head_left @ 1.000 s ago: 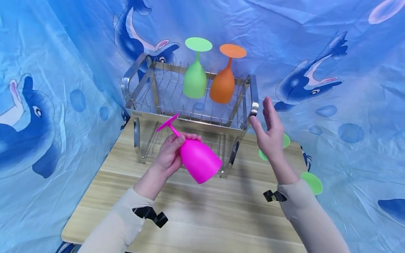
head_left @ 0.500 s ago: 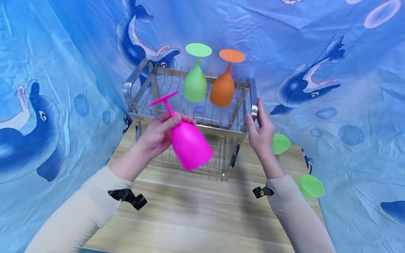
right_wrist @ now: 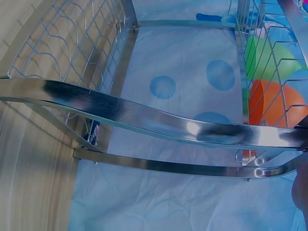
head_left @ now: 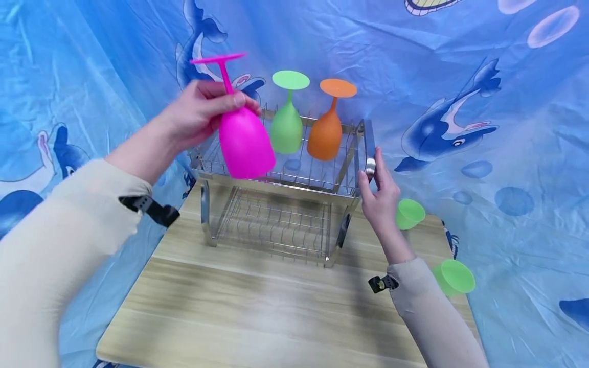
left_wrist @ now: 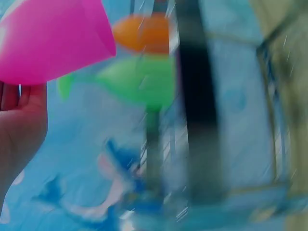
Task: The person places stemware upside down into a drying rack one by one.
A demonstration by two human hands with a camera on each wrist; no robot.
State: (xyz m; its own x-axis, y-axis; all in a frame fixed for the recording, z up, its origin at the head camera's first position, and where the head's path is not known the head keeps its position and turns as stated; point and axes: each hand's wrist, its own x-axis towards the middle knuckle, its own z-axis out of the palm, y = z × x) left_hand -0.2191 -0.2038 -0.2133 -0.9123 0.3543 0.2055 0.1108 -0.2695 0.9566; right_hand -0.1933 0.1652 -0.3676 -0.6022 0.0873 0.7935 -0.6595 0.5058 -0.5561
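Note:
A bright pink plastic goblet (head_left: 246, 145) hangs bowl down, slightly tilted, over the left part of the upper tier of a two-tier metal dish rack (head_left: 313, 189). My left hand (head_left: 198, 112) grips it where the stem meets the bowl. The left wrist view is blurred but shows the pink bowl (left_wrist: 57, 43) above the fingers. My right hand (head_left: 381, 199) holds the right side frame of the rack, thumb in front and fingers behind. On the upper tier a green goblet (head_left: 286, 128) and an orange goblet (head_left: 324, 135) stand upside down, side by side.
At the table's right side stand a green cup-shaped vessel (head_left: 409, 213) behind my right wrist and another green vessel (head_left: 454, 277) beside the sleeve. The rack's lower wire tier (head_left: 276, 220) sits just above the wooden table (head_left: 239, 312). Blue dolphin-print cloth (head_left: 451, 92) surrounds the table.
My left hand has raised the pink goblet up and leftward from before the rack to above its upper tier, turning it closer to upright. My right hand has come onto the rack's side frame.

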